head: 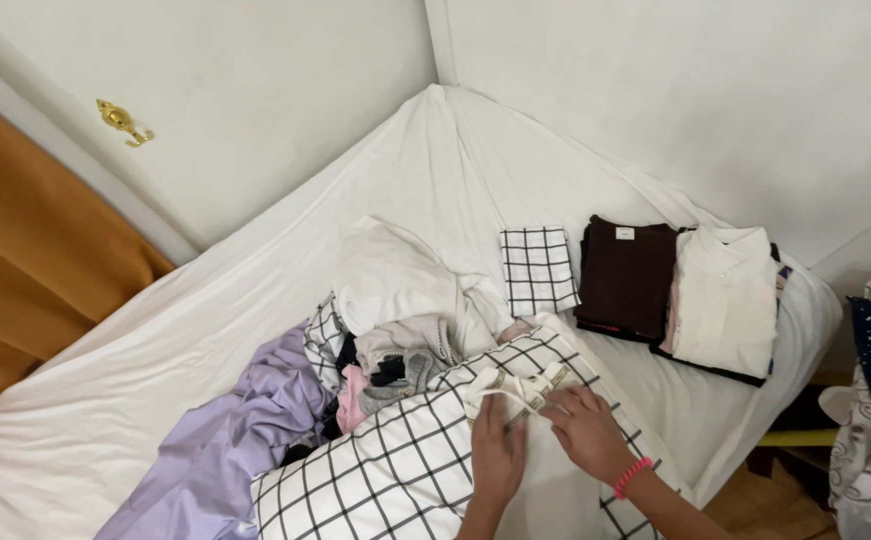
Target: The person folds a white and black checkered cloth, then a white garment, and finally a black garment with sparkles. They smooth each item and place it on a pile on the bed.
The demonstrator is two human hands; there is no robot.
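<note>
Fingers (525, 415) of both hands pinch the small white patterned cloth (520, 390), right hand (585, 430) on its right edge, left hand (498, 455) flat on its lower end; it lies on the grid-check sheet (385, 470) w/ folding probably just begun. Three folded stacks (655, 285) sit done near the bed (155, 400) corner; a loose heap (385, 350) remains.

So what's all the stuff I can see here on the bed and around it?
bed sheet: one, white, covers the mattress
grid-check cloth: one, white with black lines, under the hands
small cream garment: one, on the check cloth, held by both hands
lilac cloth: one, crumpled, left of the pile
mixed clothes pile: one, white, grey, pink, mid-bed
folded check cloth: one, by the stacks
folded stacks: two, dark brown top, white top
curtain: one, orange, far left
wall hook: one, gold
left hand: one
right hand: one, pink wristband
</note>
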